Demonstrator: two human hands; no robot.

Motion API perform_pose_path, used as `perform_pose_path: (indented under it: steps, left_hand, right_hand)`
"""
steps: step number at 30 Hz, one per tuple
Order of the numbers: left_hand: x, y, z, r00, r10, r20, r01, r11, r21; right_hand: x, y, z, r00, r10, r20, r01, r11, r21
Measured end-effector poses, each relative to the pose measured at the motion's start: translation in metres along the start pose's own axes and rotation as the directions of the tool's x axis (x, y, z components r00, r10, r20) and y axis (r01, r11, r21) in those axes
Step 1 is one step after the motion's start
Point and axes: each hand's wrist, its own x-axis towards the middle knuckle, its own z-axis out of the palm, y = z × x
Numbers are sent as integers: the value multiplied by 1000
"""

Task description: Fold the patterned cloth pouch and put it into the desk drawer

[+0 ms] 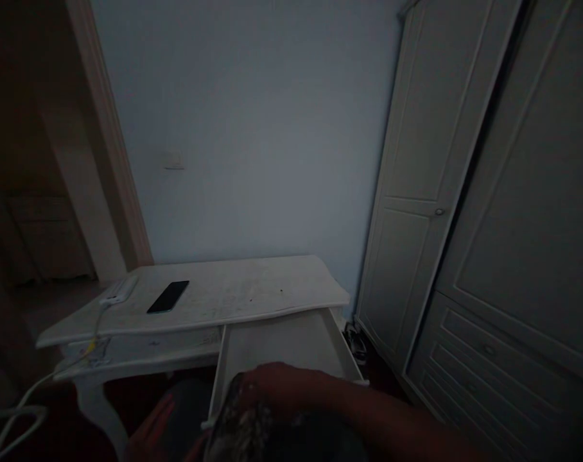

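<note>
My right hand (277, 388) comes in from the lower right, over the near part of the open drawer (286, 346). Its fingers are bent and closed against a dark, shiny patterned item (241, 420) whose kind I cannot make out in the dim light. To the lower left, my left hand (151, 420) shows stretched fingers set apart, beside a dark grey rounded shape (188, 410). The lower parts of both the hand and the patterned item are cut off by the frame's edge. Inside the drawer, its pale bottom shows.
A black phone (169, 297) and a white power strip (119, 290) lie on the white table (234, 282). A white cable (31, 388) hangs at the left. Shoes (355, 343) stand on the floor between table and wardrobe (407, 256). A doorway opens at the left.
</note>
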Motion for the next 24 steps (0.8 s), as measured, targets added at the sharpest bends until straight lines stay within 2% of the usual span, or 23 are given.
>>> perform_pose_path:
  steps: [2,4,5,7,9,11,13,15,18,19,21,22,23,24]
  left_hand:
    - [9,7,-9,998,9,-58,-10,1000,-10]
    - [23,19,-14,996,85,-18,-85,996,-13]
    - [31,25,-15,991,130,20,-129,992,-11]
    - [48,37,-15,971,218,103,-216,976,-27]
    - [63,46,-14,946,268,182,-255,963,-89]
    - [72,49,-12,927,259,270,-220,961,-169]
    - [73,50,-10,910,223,351,-150,963,-223]
    - [67,50,-6,885,205,418,-116,966,-230]
    - [56,56,0,844,187,502,-132,981,-144]
    - [54,60,2,834,182,521,-144,983,-113]
    - [56,71,5,821,172,545,-163,985,-64]
    - [59,78,5,813,169,557,-170,984,-49]
    - [64,85,6,801,168,575,-175,984,-45]
    - [71,93,6,786,169,594,-173,984,-51]
  right_hand:
    - [-33,-2,-11,999,50,0,-50,998,-24]
    - [-48,-4,-15,997,66,-27,-66,998,-21]
    - [-47,-6,-13,997,62,-38,-63,998,-27]
    - [-30,-12,-3,998,37,-44,-40,996,-82]
    - [-3,-20,14,998,-9,-64,-3,981,-192]
    - [17,-25,29,993,-49,-111,14,955,-295]
    - [17,-26,39,987,-46,-152,-6,945,-327]
    - [-8,-22,41,987,17,-158,-61,959,-278]
    - [-83,-14,33,963,224,-151,-244,961,-133]
    - [-113,-12,30,938,309,-158,-323,944,-73]
    - [-171,-11,26,823,510,-249,-506,858,86]
    - [-197,-11,25,745,594,-305,-569,803,174]
    - [-219,-10,26,644,654,-396,-610,752,250]
    - [-237,-9,28,512,700,-497,-643,696,319]
